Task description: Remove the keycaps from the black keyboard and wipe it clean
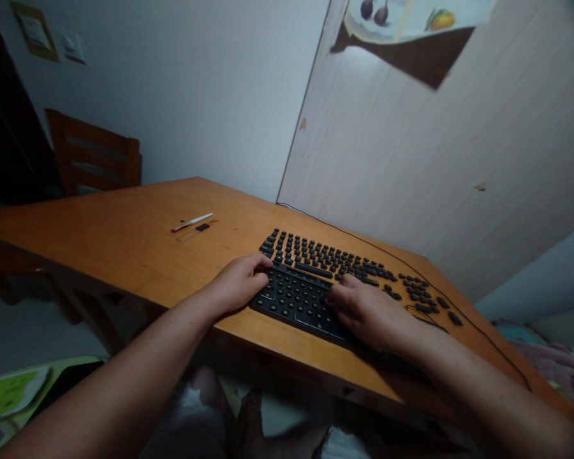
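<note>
A black keyboard (pixel 291 303) with its keycaps off lies near the table's front edge, its bare switches showing. My left hand (pixel 242 280) grips its left end, fingers at the far corner and thumb along the side. Over the right half of the keyboard, my right hand (pixel 361 309) is closed, fingertips pinched together at the switches. Whatever is between those fingers is hidden. Just behind the keyboard, several loose black keycaps (pixel 323 252) lie in rows, with the long space bar (pixel 313 270) in front. More keycaps (pixel 418 293) lie to the right.
A white brush (pixel 191 222) and a small black tool with wire loops (pixel 202 227) lie on the wooden table (pixel 138 242). A cable (pixel 363 239) runs along the wall side. A wooden chair (pixel 95 156) stands at the far left, and a green item (pixel 14 392) is at lower left.
</note>
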Tool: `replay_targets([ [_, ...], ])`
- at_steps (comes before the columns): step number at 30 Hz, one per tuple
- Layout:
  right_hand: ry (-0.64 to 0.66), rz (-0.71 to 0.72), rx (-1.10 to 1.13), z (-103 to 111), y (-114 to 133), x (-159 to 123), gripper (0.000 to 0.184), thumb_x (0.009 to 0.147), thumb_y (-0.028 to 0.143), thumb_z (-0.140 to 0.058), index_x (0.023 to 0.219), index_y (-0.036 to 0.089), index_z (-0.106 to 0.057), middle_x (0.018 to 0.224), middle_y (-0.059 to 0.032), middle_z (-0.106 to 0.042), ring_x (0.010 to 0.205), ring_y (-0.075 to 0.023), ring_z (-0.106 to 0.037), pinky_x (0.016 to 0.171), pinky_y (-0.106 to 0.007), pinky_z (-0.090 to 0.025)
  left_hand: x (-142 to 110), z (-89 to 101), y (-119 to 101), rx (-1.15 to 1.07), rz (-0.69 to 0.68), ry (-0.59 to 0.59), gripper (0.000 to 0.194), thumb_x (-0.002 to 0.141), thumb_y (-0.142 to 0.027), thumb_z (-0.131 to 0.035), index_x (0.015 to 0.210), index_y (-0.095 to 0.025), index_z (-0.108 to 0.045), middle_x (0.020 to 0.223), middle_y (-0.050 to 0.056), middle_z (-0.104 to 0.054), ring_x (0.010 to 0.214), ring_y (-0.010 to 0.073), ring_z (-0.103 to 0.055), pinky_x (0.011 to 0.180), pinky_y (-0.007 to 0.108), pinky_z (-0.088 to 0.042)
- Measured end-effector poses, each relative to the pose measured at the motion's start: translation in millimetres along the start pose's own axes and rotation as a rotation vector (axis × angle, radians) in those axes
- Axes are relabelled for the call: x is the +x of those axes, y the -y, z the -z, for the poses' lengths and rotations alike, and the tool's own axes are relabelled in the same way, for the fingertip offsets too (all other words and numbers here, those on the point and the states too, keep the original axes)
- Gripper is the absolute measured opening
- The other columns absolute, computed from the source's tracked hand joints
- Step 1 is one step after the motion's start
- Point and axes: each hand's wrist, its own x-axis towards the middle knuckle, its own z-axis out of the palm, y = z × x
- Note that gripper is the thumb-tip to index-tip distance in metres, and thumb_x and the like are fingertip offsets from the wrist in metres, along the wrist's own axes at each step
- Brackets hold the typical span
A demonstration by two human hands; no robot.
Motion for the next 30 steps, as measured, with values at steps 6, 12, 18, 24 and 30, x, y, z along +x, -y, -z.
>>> replay_targets([
  [6,0.069,0.035,-0.019,4.1,0.3,-5.9,0.010,0.083,0.015,-0.050,0.086,0.021,-0.058,0.094,-0.0039,-0.049,0.076,-0.0143,-0.055,0.066,-0.024,-0.038,-0.1,1.7,-3.8,-0.002,0.010,0.004,0.037,0.077,-0.024,-0.051,0.109,-0.019,-0.067,0.104,0.004,-0.072,0.092,0.0215,-0.066,0.082,0.032,-0.052],
  [12,0.106,-0.018,-0.004,8.3,1.1,-10.7,0.012,0.082,0.014,-0.051,0.085,0.020,-0.061,0.092,-0.0045,-0.049,0.073,-0.0146,-0.052,0.063,-0.024,-0.037,-1.4,3.8,-8.7,0.031,0.040,0.021,0.038,0.078,-0.026,-0.049,0.112,-0.019,-0.066,0.104,0.004,-0.072,0.091,0.0216,-0.067,0.080,0.032,-0.052],
  [18,0.155,-0.070,0.056,8.6,-7.9,-17.9,0.014,0.080,0.013,-0.053,0.088,0.021,-0.062,0.092,-0.0037,-0.052,0.075,-0.0149,-0.053,0.066,-0.024,-0.038,-0.7,2.9,-6.9,0.011,0.054,0.014,0.039,0.077,-0.028,-0.051,0.111,-0.019,-0.066,0.107,0.005,-0.072,0.094,0.0222,-0.066,0.081,0.032,-0.052],
  [24,0.139,-0.105,0.073,6.7,-17.2,-30.3,0.012,0.081,0.014,-0.051,0.082,0.020,-0.061,0.089,-0.0035,-0.052,0.075,-0.0154,-0.053,0.068,-0.025,-0.039,1.0,2.7,-3.6,-0.011,0.057,0.014,0.038,0.076,-0.028,-0.052,0.110,-0.019,-0.066,0.101,0.005,-0.072,0.090,0.0223,-0.067,0.080,0.033,-0.053],
  [30,0.118,-0.127,0.122,3.2,-26.9,-40.4,0.013,0.081,0.013,-0.052,0.085,0.020,-0.062,0.091,-0.0038,-0.053,0.079,-0.0159,-0.054,0.072,-0.025,-0.040,0.8,4.0,-6.4,-0.023,0.063,0.023,0.037,0.076,-0.030,-0.052,0.109,-0.018,-0.065,0.101,0.005,-0.072,0.091,0.0225,-0.067,0.078,0.032,-0.052],
])
